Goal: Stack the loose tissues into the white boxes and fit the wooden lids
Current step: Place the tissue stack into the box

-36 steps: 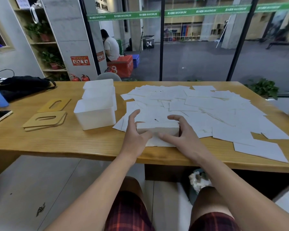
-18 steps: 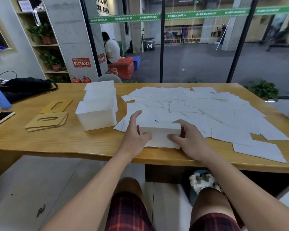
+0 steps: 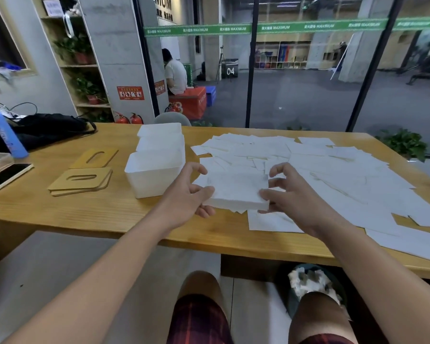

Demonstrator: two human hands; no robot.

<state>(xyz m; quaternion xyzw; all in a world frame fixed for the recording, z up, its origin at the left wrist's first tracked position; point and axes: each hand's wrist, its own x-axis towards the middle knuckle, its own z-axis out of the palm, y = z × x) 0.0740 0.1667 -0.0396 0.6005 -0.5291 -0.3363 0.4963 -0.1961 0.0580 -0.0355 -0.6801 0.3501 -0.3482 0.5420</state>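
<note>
Left hand (image 3: pixel 184 197) and right hand (image 3: pixel 287 192) gripping tissue stack (image 3: pixel 236 189), beside white boxes (image 3: pixel 157 165), wooden lids (image 3: pixel 81 180)

1 head-worn wide-angle view, facing forward and down, close over the wooden table (image 3: pixel 90 214), glass wall beyond

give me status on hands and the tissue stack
Left hand and right hand grip the stack by its ends. Nearest box open, empty. Nothing between.
</note>
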